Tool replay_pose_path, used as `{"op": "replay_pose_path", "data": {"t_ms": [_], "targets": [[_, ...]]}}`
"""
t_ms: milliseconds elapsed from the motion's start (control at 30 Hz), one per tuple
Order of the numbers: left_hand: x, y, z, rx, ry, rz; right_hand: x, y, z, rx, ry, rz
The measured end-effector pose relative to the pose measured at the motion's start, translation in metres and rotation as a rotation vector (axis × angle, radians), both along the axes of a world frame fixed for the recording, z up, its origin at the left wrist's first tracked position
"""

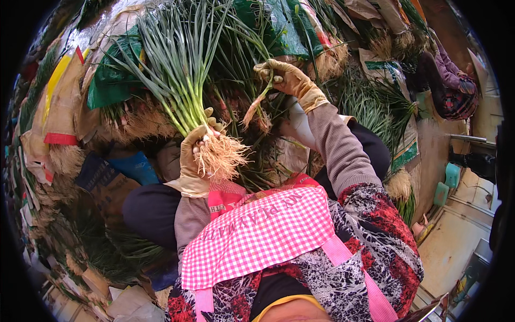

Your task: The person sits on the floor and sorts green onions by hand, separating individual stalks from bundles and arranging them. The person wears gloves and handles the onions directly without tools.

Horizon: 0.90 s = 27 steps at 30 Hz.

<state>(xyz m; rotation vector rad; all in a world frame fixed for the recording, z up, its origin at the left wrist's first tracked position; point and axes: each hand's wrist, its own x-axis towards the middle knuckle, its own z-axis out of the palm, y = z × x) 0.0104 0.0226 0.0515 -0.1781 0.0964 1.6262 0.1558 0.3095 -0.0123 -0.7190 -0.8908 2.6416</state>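
Observation:
My left hand (189, 155), in a pale work glove, grips a thick bunch of green garlic (189, 94) by its lower stems. Its small pale bulbs and tangled tan roots (221, 157) stick out beside the fingers, and the leaves fan away from me. Higher up and to the right, my gloved right hand (287, 78) pinches a thin green garlic stalk (263, 94) between thumb and fingers. That stalk's reddish root end hangs down to the left. Loose plants (229, 104) with reddish bases lie behind and below both hands.
Green plastic sacking (277, 28) covers plants ahead. Rooted bundles wrapped in tan sacks (66, 108) line the left. More leafy plants (362, 104) lie right of my knee. A co-worker (454, 84) sits at the far right. A pink checked apron (261, 233) covers my lap.

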Motion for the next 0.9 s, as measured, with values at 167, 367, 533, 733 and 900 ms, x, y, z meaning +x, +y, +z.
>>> {"op": "replay_pose_path", "data": {"t_ms": [167, 367, 533, 733, 900], "targets": [[0.007, 0.009, -0.023, -0.318, 0.374, 0.059, -0.011, -0.052, -0.006, -0.233, 0.275, 0.033], [0.015, 0.012, -0.03, -0.413, 0.422, 0.014, -0.002, -0.064, -0.014, 0.044, -0.056, -0.048], [0.007, 0.009, -0.051, -0.318, 0.35, -0.076, 0.041, -0.088, -0.009, -0.214, -0.308, 0.047], [0.006, 0.009, -0.058, -0.306, 0.467, -0.091, -0.004, -0.125, -0.008, -0.1, 0.017, -0.069], [0.015, 0.002, -0.024, -0.281, 0.384, 0.099, 0.02, -0.104, 0.015, 0.358, -0.085, -0.213]]}}
